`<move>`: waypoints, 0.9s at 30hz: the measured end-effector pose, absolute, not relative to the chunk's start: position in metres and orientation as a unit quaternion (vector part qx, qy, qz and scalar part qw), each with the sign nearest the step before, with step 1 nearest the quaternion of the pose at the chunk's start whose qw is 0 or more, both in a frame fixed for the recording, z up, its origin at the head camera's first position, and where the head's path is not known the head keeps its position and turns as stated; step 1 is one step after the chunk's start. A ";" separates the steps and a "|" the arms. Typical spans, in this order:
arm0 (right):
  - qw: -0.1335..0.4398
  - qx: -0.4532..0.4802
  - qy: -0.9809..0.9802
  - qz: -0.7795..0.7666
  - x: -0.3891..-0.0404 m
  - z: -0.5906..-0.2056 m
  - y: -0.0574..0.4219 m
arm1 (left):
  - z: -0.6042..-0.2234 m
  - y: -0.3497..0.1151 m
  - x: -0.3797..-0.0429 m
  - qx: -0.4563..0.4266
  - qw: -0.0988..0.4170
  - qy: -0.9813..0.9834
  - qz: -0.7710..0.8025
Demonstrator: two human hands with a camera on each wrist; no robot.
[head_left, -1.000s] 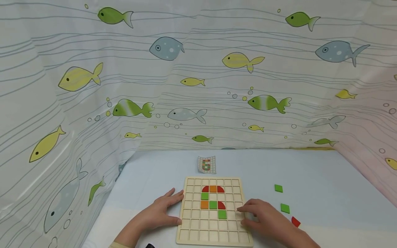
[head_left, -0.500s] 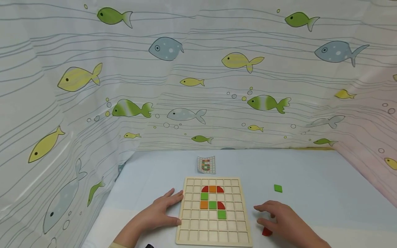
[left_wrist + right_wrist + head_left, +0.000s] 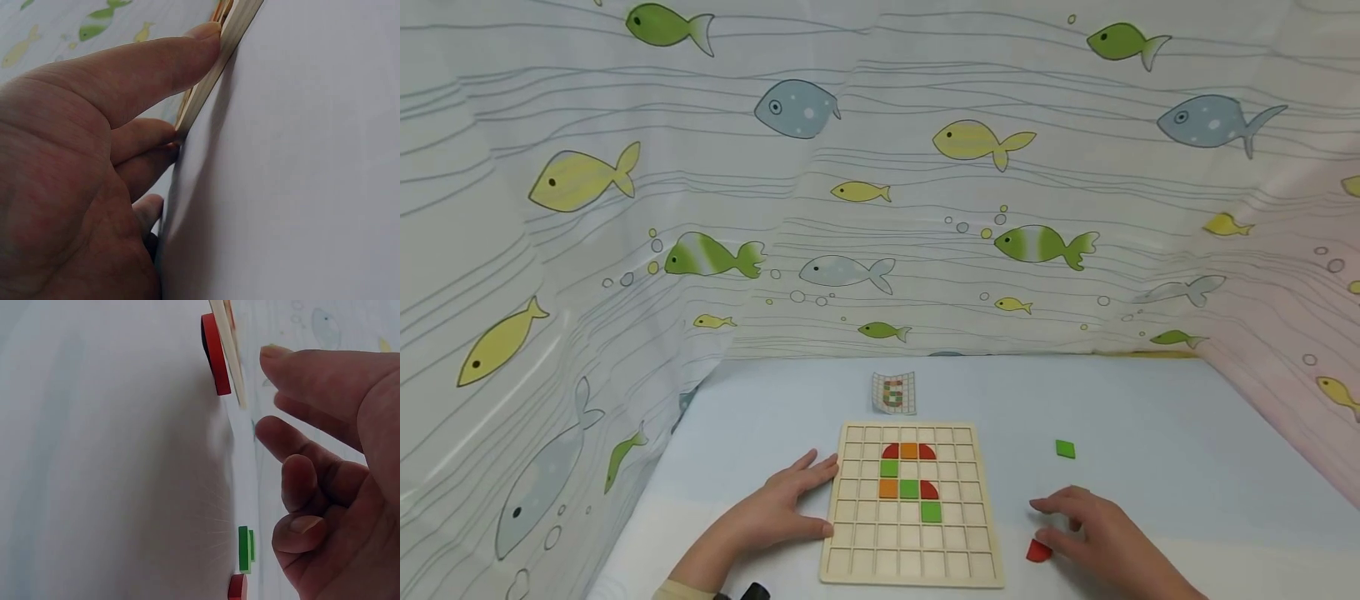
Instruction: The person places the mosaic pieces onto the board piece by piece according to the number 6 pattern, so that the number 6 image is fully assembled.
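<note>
Pale wood makes up the gridded board [image 3: 898, 562], which lies flat on the counter [image 3: 760, 392] between the two hands. Coloured pieces sit in its cells: along the top run a red piece [image 3: 891, 452], an orange square [image 3: 908, 451] and another red piece with one rounded corner [image 3: 927, 452]. A green square [image 3: 890, 468] sits below the first of these, then come an orange tile [image 3: 888, 488], a green tile [image 3: 909, 489] and a rounded red tile [image 3: 928, 490] in a row, with one more green tile [image 3: 931, 512] beneath the last.

The left hand [image 3: 775, 507] is spread, its thumb and fingers touching the board's left edge. The right hand [image 3: 1097, 527] is well apart from the board's right edge, fingers loosely bent and thumb apart from them. A loose red piece [image 3: 1038, 551] lies just below that thumb, and a loose green square [image 3: 1065, 449] lies beyond the fingers (the right wrist view shows another red piece [image 3: 237, 587] near the green).

Behind the board lies a small printed card [image 3: 893, 393]; fish-patterned sheeting [image 3: 925, 258] hangs around the counter.
</note>
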State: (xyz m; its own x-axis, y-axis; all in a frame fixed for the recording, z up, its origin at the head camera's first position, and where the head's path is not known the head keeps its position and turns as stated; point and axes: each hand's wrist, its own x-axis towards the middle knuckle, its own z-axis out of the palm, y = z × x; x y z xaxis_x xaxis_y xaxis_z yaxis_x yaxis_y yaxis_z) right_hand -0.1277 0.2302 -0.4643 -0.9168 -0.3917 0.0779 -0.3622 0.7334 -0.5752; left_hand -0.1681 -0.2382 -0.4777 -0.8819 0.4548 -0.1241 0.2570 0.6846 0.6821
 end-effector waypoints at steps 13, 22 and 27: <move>0.087 -0.184 0.942 -0.266 -0.125 -0.473 0.226 | -0.475 -0.238 -0.168 0.206 0.141 0.901 0.355; 0.065 -0.256 0.916 -0.302 -0.126 -0.478 0.227 | -0.477 -0.238 -0.169 0.214 0.136 0.900 0.356; 0.046 -0.279 0.913 -0.295 -0.125 -0.482 0.229 | -0.479 -0.238 -0.169 0.212 0.136 0.901 0.354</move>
